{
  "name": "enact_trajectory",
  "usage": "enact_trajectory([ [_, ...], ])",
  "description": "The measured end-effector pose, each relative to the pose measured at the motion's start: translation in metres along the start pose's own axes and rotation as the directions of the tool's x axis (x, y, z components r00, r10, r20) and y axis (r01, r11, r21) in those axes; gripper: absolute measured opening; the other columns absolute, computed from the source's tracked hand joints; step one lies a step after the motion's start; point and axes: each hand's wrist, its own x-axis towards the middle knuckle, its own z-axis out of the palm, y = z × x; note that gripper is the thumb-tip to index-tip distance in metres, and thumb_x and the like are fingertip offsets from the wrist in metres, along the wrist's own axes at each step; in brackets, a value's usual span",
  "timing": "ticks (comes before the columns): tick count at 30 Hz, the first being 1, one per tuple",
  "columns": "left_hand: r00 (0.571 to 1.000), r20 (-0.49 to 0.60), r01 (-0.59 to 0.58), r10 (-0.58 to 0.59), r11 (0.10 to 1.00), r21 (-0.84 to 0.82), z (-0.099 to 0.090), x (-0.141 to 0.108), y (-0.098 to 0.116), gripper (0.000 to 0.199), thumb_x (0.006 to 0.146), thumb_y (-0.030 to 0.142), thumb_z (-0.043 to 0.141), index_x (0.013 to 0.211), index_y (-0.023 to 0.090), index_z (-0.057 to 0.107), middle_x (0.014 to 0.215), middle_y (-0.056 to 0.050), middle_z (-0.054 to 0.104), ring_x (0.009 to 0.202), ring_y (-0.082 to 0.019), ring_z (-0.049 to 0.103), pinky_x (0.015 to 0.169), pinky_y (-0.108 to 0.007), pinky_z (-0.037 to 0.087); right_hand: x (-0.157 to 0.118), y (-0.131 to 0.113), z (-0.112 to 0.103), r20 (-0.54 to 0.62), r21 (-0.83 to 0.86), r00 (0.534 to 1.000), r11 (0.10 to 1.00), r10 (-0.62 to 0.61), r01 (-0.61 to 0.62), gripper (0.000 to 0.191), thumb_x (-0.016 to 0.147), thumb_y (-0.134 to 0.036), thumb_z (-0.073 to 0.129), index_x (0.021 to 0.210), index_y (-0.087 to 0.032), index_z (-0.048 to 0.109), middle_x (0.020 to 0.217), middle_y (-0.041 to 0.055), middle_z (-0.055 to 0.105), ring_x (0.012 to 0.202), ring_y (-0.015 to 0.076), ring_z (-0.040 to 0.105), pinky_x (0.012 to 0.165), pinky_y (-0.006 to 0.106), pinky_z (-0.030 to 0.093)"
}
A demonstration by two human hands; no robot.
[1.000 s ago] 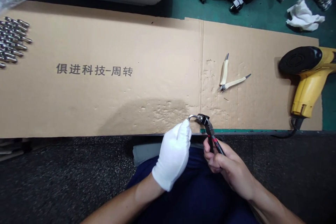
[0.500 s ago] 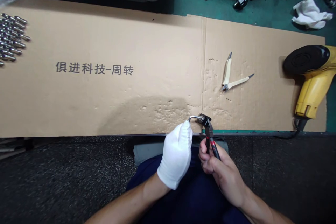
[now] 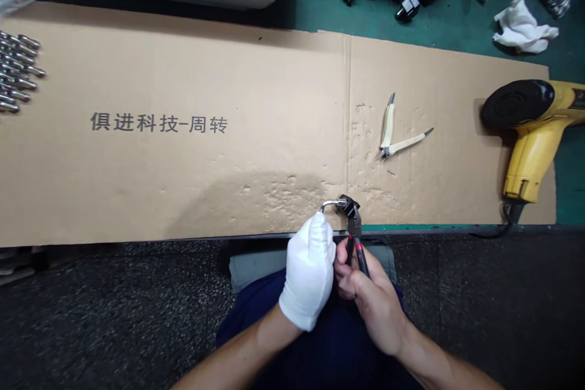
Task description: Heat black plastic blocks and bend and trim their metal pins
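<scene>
Left hand (image 3: 308, 271), white-gloved, probably to keep the part clean, is clenched on a bent metal rod (image 3: 329, 203) above the near edge of the cardboard sheet (image 3: 183, 195). Right hand (image 3: 370, 298) grips black-and-red pliers (image 3: 361, 259), their jaws on the rod's end, apparently for leverage.

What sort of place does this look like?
Likely a factory workbench: pliers in hand, plus a yellow heat gun and rows of metal fittings on a cardboard sheet.
</scene>
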Motion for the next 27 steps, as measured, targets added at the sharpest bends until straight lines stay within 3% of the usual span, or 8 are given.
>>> enact_trajectory([
  [2,1.000,0.022,0.006,-0.004,0.996,-0.088,-0.002,0.000,0.000,0.045,0.097,0.054,0.051,0.067,0.020,0.050,0.063,0.002,0.048,0.058,-0.011,0.042,0.057,-0.023,0.041,-0.001,-0.002,-0.004,0.003,-0.059,1.000,0.998,-0.014,0.015,0.014,0.078,-0.021,0.055,0.091,-0.021,0.048,0.077,-0.0043,0.036,0.064,0.0119,0.028,0.057,0.025,0.026],
  [6,0.984,0.132,0.155,-0.118,0.935,-0.319,-0.003,-0.003,-0.002,0.047,0.096,0.060,0.050,0.072,0.020,0.048,0.065,0.005,0.042,0.054,-0.007,0.036,0.050,-0.019,0.036,-0.004,-0.004,-0.015,0.011,-0.284,0.996,0.954,-0.094,0.093,0.016,0.081,-0.016,0.050,0.097,-0.022,0.050,0.080,-0.0031,0.038,0.069,0.0133,0.033,0.062,0.026,0.032],
  [12,0.964,0.192,0.245,-0.182,0.890,-0.385,-0.007,-0.005,-0.001,0.047,0.096,0.060,0.053,0.073,0.020,0.042,0.064,0.008,0.032,0.053,-0.006,0.023,0.047,-0.017,0.028,-0.006,-0.021,-0.028,0.072,-0.617,0.983,0.767,-0.167,0.175,0.012,0.088,-0.015,0.047,0.095,-0.024,0.049,0.084,-0.0025,0.044,0.077,0.0159,0.041,0.070,0.030,0.035],
  [16,0.969,0.206,0.180,-0.138,0.963,-0.202,-0.018,-0.003,0.005,0.045,0.099,0.058,0.046,0.074,0.021,0.043,0.066,0.007,0.036,0.056,-0.007,0.029,0.052,-0.019,0.034,-0.008,-0.038,-0.035,0.119,-0.761,0.980,0.618,-0.162,0.195,0.012,0.089,-0.013,0.045,0.093,-0.024,0.048,0.085,-0.0022,0.048,0.080,0.0174,0.046,0.072,0.032,0.035],
  [20,0.970,0.243,-0.066,0.024,0.984,0.167,-0.033,0.004,0.021,0.037,0.103,0.046,0.043,0.079,0.020,0.055,0.071,0.001,0.052,0.065,-0.012,0.046,0.064,-0.025,0.044,-0.015,-0.053,-0.044,0.138,-0.860,0.986,0.482,-0.096,0.167,0.012,0.091,-0.014,0.044,0.096,-0.024,0.048,0.087,-0.0017,0.054,0.081,0.0182,0.049,0.073,0.032,0.036],
  [24,0.928,0.354,-0.288,0.114,0.822,0.491,-0.045,0.010,0.041,0.038,0.105,0.035,0.035,0.093,0.018,0.067,0.087,-0.006,0.071,0.082,-0.019,0.064,0.081,-0.032,0.050,-0.019,-0.065,-0.049,0.154,-0.918,0.988,0.372,0.006,0.141,0.012,0.092,-0.012,0.042,0.091,-0.024,0.043,0.088,-0.0019,0.056,0.082,0.0182,0.050,0.074,0.033,0.036],
  [27,0.881,0.449,-0.429,0.150,0.655,0.623,-0.051,0.014,0.048,0.042,0.106,0.030,0.030,0.101,0.018,0.069,0.093,-0.007,0.075,0.084,-0.022,0.069,0.080,-0.034,0.052,-0.019,-0.070,-0.050,0.144,-0.943,0.988,0.309,0.045,0.124,0.014,0.091,-0.012,0.042,0.086,-0.024,0.039,0.083,-0.0032,0.053,0.077,0.0174,0.048,0.073,0.033,0.036],
])
